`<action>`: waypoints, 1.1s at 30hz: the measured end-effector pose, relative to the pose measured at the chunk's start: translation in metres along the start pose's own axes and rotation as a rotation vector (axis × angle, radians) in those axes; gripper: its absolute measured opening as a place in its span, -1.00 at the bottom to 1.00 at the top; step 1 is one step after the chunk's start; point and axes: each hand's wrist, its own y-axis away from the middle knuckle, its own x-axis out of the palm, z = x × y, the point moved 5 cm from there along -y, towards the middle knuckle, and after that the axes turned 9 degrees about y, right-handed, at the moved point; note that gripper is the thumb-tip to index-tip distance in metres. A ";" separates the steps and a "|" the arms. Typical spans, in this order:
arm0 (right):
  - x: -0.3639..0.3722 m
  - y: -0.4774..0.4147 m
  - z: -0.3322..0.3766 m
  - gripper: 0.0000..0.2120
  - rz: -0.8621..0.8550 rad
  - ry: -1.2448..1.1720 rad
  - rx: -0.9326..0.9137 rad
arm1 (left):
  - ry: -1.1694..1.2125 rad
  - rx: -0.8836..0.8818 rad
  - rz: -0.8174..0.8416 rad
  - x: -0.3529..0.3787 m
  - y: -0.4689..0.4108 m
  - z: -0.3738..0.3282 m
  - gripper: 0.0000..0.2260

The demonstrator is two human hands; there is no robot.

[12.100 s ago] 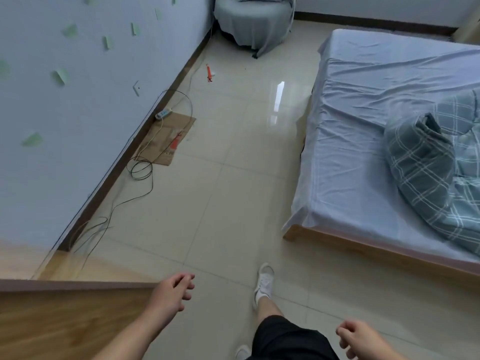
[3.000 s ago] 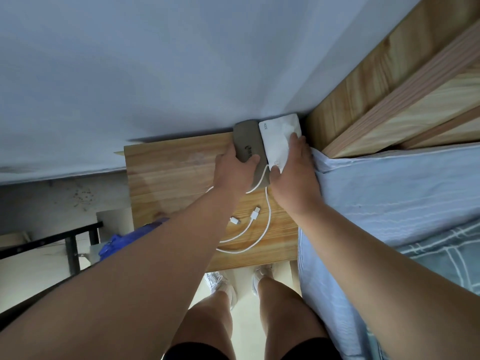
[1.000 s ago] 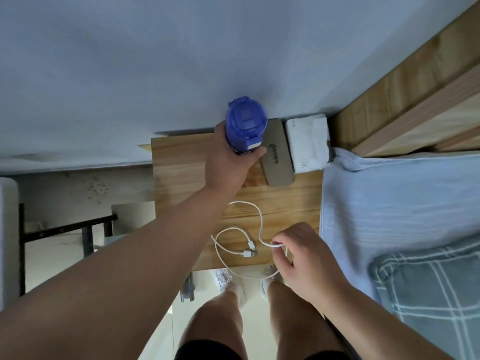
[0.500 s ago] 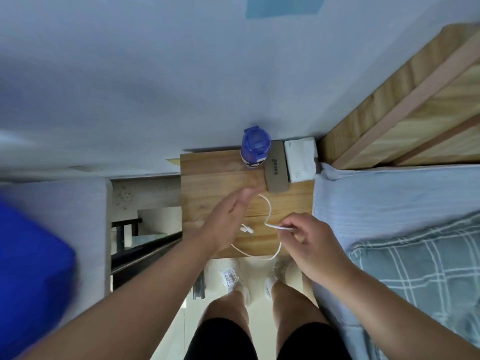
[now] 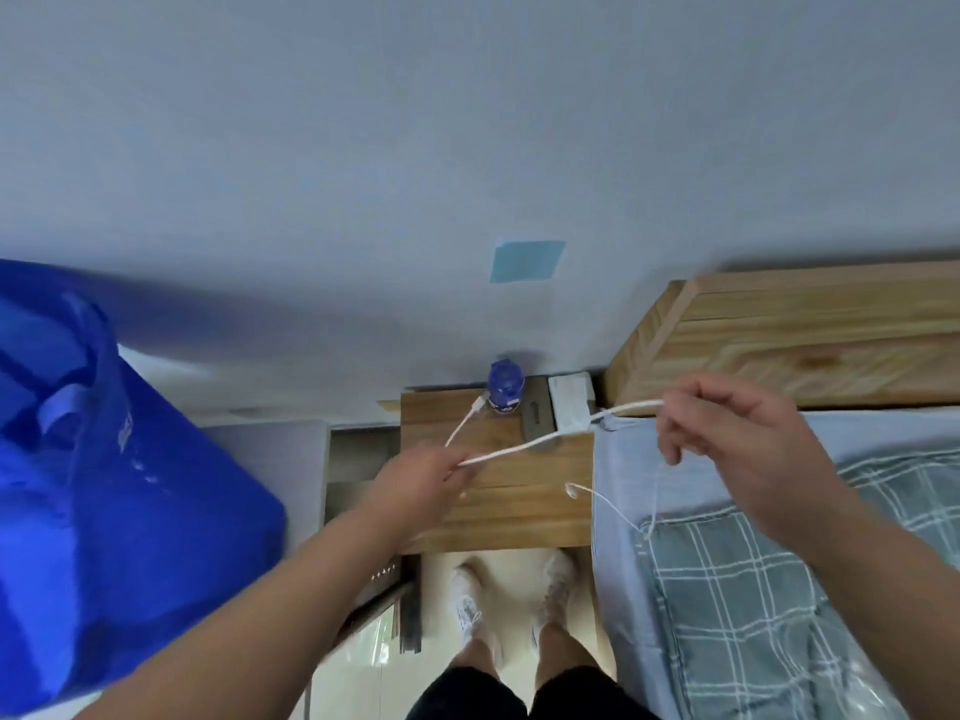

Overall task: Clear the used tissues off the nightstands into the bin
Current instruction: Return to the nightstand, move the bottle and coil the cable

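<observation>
Entry one, changed from half a second back: the thin white charging cable [image 5: 519,446], then looped on the light wooden nightstand [image 5: 519,511] and pinched only by my right hand [image 5: 727,444], is now lifted and stretched taut between both hands. My left hand [image 5: 421,485], earlier open above the top, pinches the cable at frame centre. The right hand pinches it at right over the pale blue bed sheet [image 5: 618,459], and a loose plug end droops below. Entry two, unmoved: the blue plastic water bottle [image 5: 505,392] stands upright at the nightstand's back edge, with the flat grey case [image 5: 534,415] beside it. The white tissue pack [image 5: 569,402] sits in the back right corner by the wooden headboard [image 5: 779,350], behind the taut cable and touched by neither hand. Entry three: a large blue fabric bag [image 5: 156,511], blurred, fills the left of the frame.
</observation>
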 end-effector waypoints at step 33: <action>0.034 -0.028 -0.008 -0.73 0.026 0.342 0.148 | 1.083 0.071 0.682 0.015 0.106 -0.085 -0.42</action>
